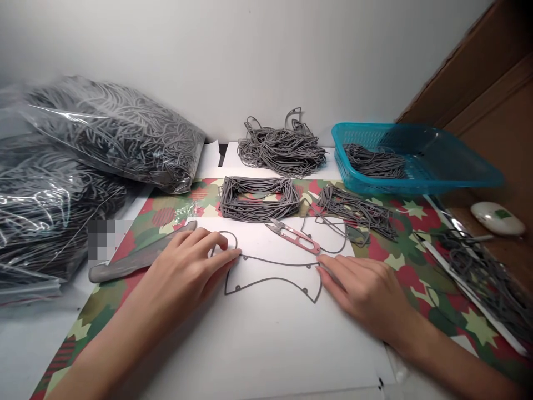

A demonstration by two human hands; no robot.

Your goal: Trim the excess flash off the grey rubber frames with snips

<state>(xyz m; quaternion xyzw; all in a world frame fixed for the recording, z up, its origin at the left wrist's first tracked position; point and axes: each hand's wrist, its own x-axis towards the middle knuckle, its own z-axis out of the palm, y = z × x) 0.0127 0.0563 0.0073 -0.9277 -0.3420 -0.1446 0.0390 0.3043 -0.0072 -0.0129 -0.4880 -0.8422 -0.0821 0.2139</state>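
Grey cord outline [270, 262] is being kept flat on a white paper sheet [266, 339], with its left end under the tips of the left hand [187, 272] and its right end under the tips of the right hand [362, 294]. Left fingers [208, 244] are being held close together, with no pinch being made, and part of the outline's upper loop is being hidden behind them. Right fingers [333, 272] are also being held close together and laid on the cord without pinching.

Thread snips [293, 238] with red handles are being seen just above the outline, between the hands, beside a loose cord loop [328, 236]. A flat grey blade-like tool [137, 254] is being seen just beside the left hand; its exact kind cannot be told. Behind the sheet, a rectangular stack of cord loops [260, 199], a tangled cord pile [281, 150] and a cord bundle [356, 211] are being shown. A blue plastic basket [416, 186] is being used to hold more cord. Two clear bags of cord [112, 133] are being seen at left, the lower one being cut off by the frame. A pixelated patch [104, 239] beside them cannot be made out.
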